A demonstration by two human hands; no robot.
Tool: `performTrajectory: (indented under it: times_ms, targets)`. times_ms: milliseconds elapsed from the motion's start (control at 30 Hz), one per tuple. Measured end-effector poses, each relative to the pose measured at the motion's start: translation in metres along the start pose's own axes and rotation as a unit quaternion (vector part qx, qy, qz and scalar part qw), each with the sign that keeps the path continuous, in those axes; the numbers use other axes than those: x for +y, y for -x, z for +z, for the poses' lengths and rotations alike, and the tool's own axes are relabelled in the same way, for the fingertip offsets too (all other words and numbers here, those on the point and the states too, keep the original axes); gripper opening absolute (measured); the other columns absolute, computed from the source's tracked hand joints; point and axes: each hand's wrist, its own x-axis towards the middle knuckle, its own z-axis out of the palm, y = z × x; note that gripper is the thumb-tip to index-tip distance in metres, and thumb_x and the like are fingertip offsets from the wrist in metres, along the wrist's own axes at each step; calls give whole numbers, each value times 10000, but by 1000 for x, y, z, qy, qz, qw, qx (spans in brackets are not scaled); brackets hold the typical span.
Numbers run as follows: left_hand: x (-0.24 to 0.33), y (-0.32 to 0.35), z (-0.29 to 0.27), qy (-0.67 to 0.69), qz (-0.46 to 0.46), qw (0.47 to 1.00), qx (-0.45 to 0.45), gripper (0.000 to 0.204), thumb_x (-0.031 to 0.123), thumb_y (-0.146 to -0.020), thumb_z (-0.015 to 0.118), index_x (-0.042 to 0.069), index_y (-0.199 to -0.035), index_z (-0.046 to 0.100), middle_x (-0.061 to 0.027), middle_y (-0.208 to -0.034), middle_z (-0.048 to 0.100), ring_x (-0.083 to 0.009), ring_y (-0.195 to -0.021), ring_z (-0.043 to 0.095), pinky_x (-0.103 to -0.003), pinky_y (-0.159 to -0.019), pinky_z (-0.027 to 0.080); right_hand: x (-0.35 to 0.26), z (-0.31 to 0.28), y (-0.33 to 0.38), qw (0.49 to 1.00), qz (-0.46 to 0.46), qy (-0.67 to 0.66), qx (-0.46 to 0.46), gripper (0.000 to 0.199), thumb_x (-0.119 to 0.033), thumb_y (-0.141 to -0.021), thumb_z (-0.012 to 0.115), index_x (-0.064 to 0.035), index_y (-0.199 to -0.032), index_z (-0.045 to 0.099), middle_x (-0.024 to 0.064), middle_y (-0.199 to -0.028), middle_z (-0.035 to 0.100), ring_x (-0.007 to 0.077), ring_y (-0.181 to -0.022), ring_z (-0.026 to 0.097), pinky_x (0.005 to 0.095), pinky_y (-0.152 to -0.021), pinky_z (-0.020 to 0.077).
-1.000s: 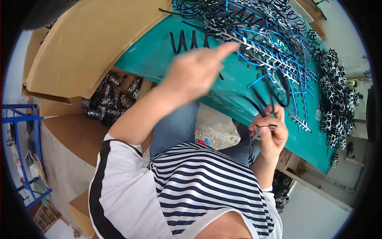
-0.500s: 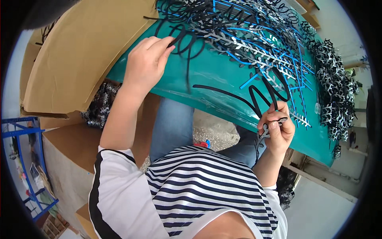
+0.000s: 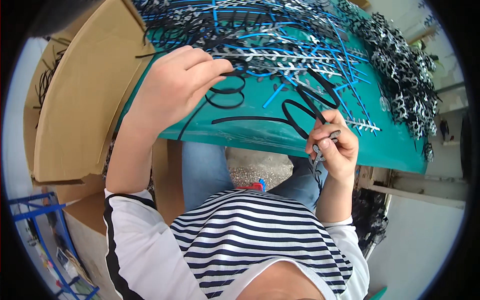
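Observation:
My left hand is closed in a pinch over the left part of the table. Its fingertips are at the top of a curled black ribbon, whose loops hang beside them. My right hand, near the table's front edge, is closed on a strip of leaf trim with silver and black leaves, which dangles below the fingers. From above the same fingers a flat black ribbon runs out in bends, its free end pointing left. Whether this ribbon and the trim are one piece, I cannot tell.
A green-topped table bears a tangle of silver leaf strips and blue strips. A thick bunch of black-and-silver trim lies along its right side. A large cardboard box stands at left, near a blue rack.
The view has shifted. Relative to the table, my left hand has moved right, and the dangling ribbon end now trails to the left. My right hand keeps its grip.

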Motion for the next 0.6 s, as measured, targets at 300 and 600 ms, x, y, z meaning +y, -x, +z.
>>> performTrajectory:
  times_ms: [300, 600]
  targets:
    - [28, -67, 23, 15, 109, 982, -155, 201, 165, -681, 620, 117, -875, 601, -31, -597, 473, -182, -598, 514, -280, -513, 425, -5, -14, -18, 999, 42, 7, -21, 134, -62, -778, 526, 52, -833, 573, 145, -945, 452, 151, -607, 562, 198, -444, 432]
    - [26, -120, 59, 103, 145, 978, -106, 197, 243, -669, 635, 148, -841, 615, -25, -520, 494, -196, -498, 527, -296, -458, 422, -14, -42, -22, 1000, 1, 9, 18, 120, -17, -763, 520, 59, -821, 594, 165, -1054, 463, 158, -634, 580, 189, -473, 446]
